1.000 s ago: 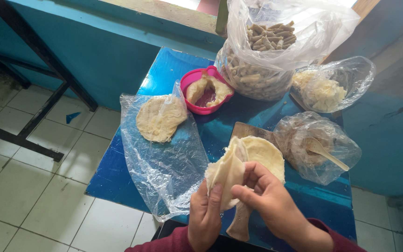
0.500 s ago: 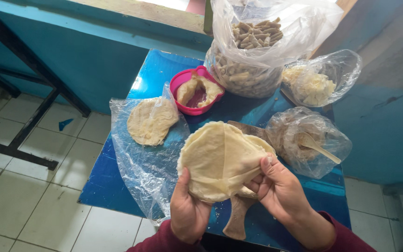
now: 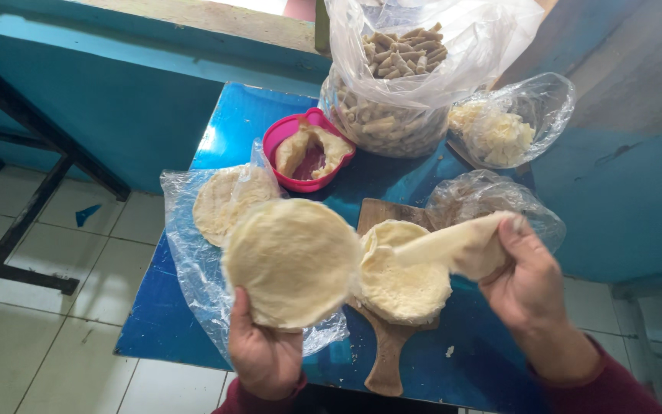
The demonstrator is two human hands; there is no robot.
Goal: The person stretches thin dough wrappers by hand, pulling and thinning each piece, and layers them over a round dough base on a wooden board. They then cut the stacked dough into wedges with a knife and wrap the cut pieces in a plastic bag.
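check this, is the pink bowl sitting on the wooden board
No, the pink bowl sits on the blue table, apart from the wooden board.

1. The round dough sheet (image 3: 293,261) looks soft, matt and floury, with a slightly dimpled surface.
2. The paddle-shaped board (image 3: 389,349) under the dough pile is brown wood, smooth and dull.
3. The table (image 3: 231,126) top is glossy blue and reflects light.
4. The clear bags (image 3: 193,264) are thin, crinkled, shiny plastic.
5. The pink bowl (image 3: 281,138) near the far edge is smooth plastic.
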